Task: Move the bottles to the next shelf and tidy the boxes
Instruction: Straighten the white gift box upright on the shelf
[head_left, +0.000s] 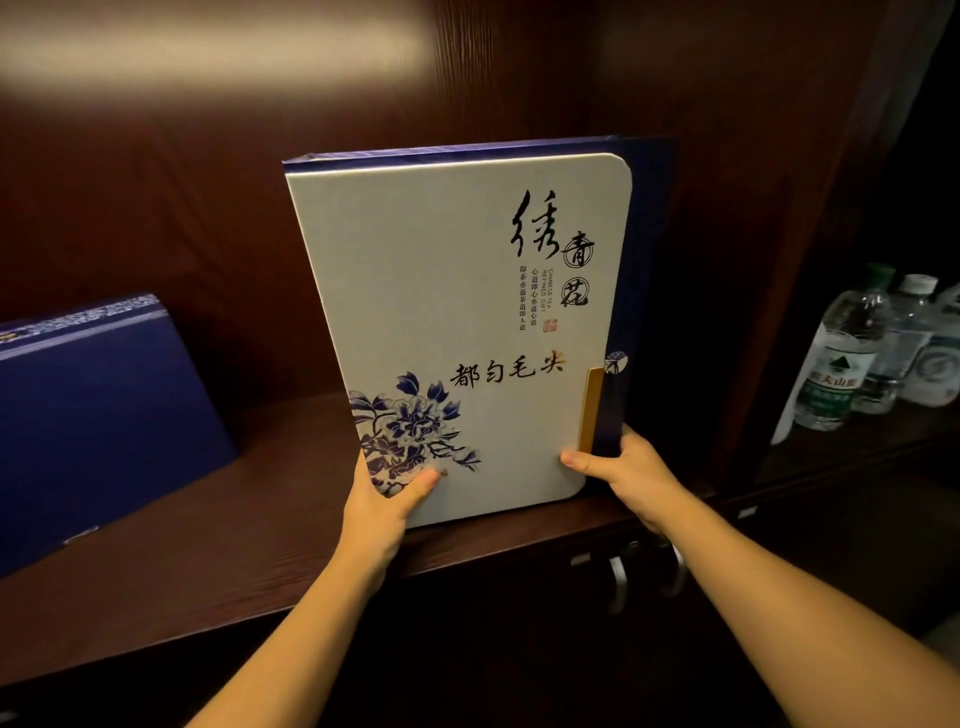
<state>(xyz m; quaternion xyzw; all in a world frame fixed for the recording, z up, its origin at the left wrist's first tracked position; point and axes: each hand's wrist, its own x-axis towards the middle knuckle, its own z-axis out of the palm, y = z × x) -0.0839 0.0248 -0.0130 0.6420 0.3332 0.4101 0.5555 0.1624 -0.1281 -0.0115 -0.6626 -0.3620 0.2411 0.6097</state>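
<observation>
A large flat tea gift box (457, 312), white-fronted with blue flowers and black calligraphy, stands upright on the dark wooden shelf (270, 499), its bottom edge at the shelf's front. My left hand (382, 499) grips its lower left corner, thumb on the front. My right hand (628, 473) holds its lower right corner by the blue spine. A second, dark blue box (98, 415) leans tilted at the left of the same shelf. Clear water bottles (852, 358) stand in the neighbouring compartment on the right.
A dark wooden divider (769, 291) separates the box shelf from the bottle compartment. Cabinet doors with metal handles (618, 577) sit below the shelf. Bare shelf board lies between the two boxes.
</observation>
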